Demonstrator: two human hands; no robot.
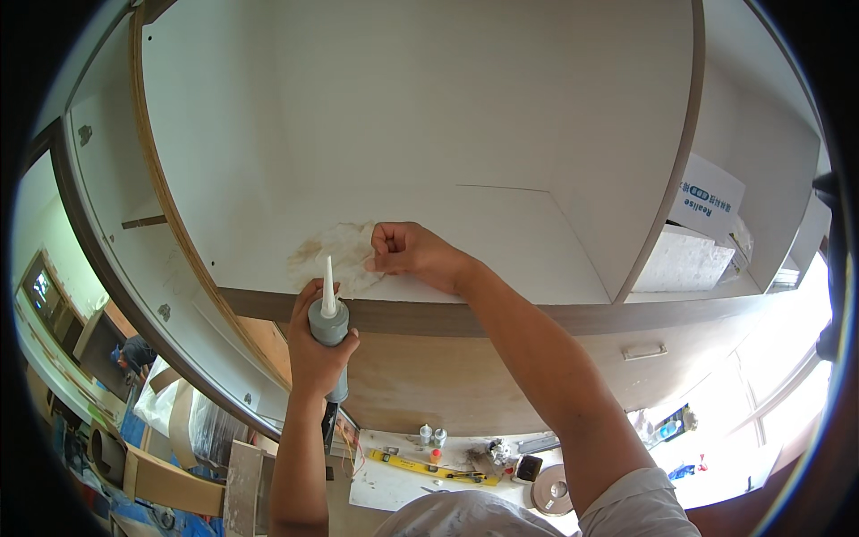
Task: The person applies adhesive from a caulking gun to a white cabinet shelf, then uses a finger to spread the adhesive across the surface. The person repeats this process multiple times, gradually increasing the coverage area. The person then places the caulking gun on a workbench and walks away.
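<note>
My left hand (319, 345) is wrapped round a sealant tube (328, 324) with a grey body. Its long white nozzle (328, 285) points up and away from me, in front of the shelf's near edge. Below the hand, the dark lower part of a caulking gun (329, 425) shows. A thin, whitish, brown-stained patch like a crumpled tissue (313, 252) lies on the white cabinet shelf (501, 259). At its right edge is my right hand (407, 255), fingers closed in a pinch; what they hold is hidden.
The cabinet's side panel (658, 170) stands to the right, with a white box (707, 195) in the compartment beyond. Under the shelf is a wooden front with a handle (644, 353). Below lie a yellow spirit level (434, 467), small bottles (432, 435) and a round disc (553, 490).
</note>
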